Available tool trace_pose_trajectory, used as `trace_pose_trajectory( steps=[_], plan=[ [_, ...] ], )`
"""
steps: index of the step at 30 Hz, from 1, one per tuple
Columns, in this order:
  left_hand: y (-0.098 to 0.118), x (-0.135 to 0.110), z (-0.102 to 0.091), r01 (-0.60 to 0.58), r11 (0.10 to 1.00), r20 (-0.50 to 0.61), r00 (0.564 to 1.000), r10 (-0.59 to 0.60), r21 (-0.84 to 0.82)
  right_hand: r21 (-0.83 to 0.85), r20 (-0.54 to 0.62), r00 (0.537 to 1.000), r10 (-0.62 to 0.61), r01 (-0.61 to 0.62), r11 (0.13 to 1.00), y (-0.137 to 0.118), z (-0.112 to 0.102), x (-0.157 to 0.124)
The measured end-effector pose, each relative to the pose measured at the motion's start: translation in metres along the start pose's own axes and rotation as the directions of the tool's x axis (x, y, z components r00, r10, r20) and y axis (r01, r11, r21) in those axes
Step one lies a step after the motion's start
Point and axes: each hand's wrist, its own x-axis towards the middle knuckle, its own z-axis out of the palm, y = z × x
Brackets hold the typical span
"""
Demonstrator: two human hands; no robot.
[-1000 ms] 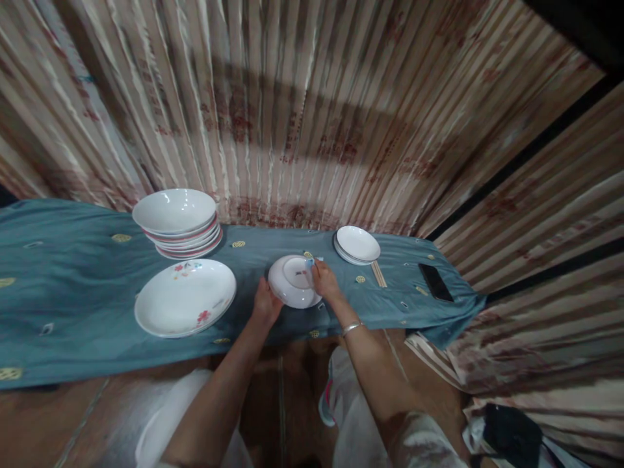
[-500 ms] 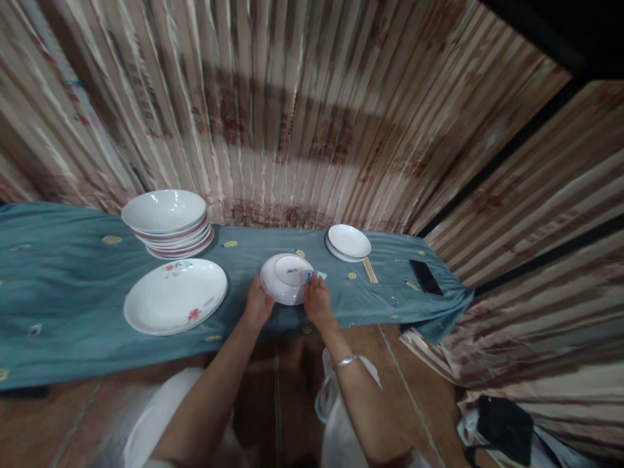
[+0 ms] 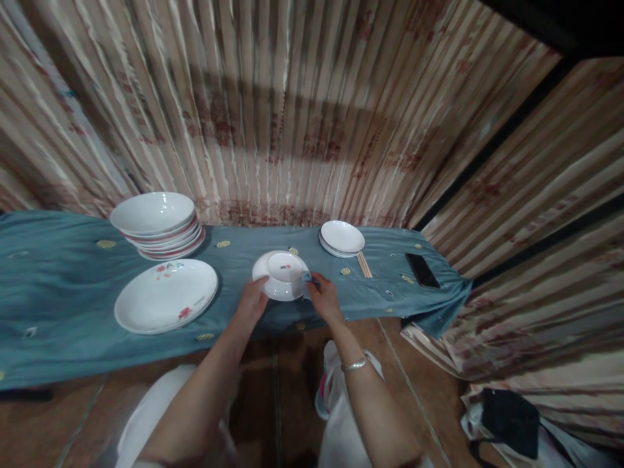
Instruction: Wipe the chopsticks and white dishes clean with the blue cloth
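A white plate (image 3: 280, 268) is held upside down over the table, its foot ring and a small printed mark facing up. My left hand (image 3: 252, 300) is closed on its left rim, thumb on the underside. At the right rim, my right hand (image 3: 324, 298) pinches a small blue-and-white cloth (image 3: 307, 277) against the plate; whether it is fabric or paper I cannot tell. To the left lie oval plates (image 3: 166, 296) with red flowers. Beyond my right hand sits a short stack of small white plates (image 3: 342, 236), with wooden chopsticks (image 3: 364, 265) beside it.
A large white bowl (image 3: 152, 213) tops a stack of red-rimmed dishes at the back left. A black phone (image 3: 422, 270) lies near the right end of the teal tablecloth (image 3: 58, 292). Pleated curtains (image 3: 273, 117) hang right behind the table. A black bag (image 3: 509, 422) is at lower right.
My right hand and the cloth have shifted slightly outward and down along the plate's right rim. The left thumb now lies over the underside. The whole view has moved a little.
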Motion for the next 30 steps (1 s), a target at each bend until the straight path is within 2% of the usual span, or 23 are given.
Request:
trace_pose_trajectory(
  steps=[2,8,12,14,18,20,23,26,28,30],
  plan=[
    [0.000,-0.002,0.003,-0.020,1.000,-0.003,1.000,0.021,0.013,0.187,-0.041,0.998,0.046,-0.038,0.982,0.003,0.001,0.006],
    [0.002,-0.010,0.020,-0.160,0.987,0.018,0.987,0.160,0.018,0.426,-0.077,0.989,0.123,-0.079,0.901,0.010,0.008,0.017],
    [0.007,-0.021,0.031,-0.343,0.934,0.071,0.939,0.337,0.104,0.584,-0.054,0.977,0.205,-0.136,0.800,0.010,0.008,0.019],
    [0.011,-0.029,0.034,-0.392,0.899,0.093,0.920,0.381,0.193,0.631,-0.050,0.971,0.232,-0.150,0.762,0.008,0.006,0.020],
    [0.010,-0.042,0.035,-0.336,0.911,0.146,0.940,0.309,0.240,0.692,-0.055,0.961,0.270,-0.158,0.704,0.007,-0.001,0.023],
    [0.004,-0.044,0.033,-0.331,0.905,0.220,0.935,0.278,0.267,0.718,-0.085,0.951,0.298,-0.149,0.680,0.009,-0.006,0.026],
    [-0.008,-0.042,0.028,-0.445,0.793,0.406,0.871,0.277,0.416,0.704,-0.204,0.917,0.341,-0.105,0.703,0.014,-0.017,0.031],
    [-0.020,-0.039,0.022,-0.608,0.583,0.594,0.765,0.248,0.540,0.600,-0.359,0.873,0.330,-0.054,0.798,0.020,-0.032,0.036],
    [-0.026,-0.038,0.017,-0.696,0.456,0.692,0.690,0.212,0.555,0.520,-0.429,0.852,0.299,-0.037,0.854,0.024,-0.041,0.038],
    [-0.032,-0.037,0.011,-0.758,0.367,0.758,0.627,0.182,0.539,0.438,-0.443,0.865,0.236,-0.021,0.899,0.027,-0.048,0.038]
  ],
)
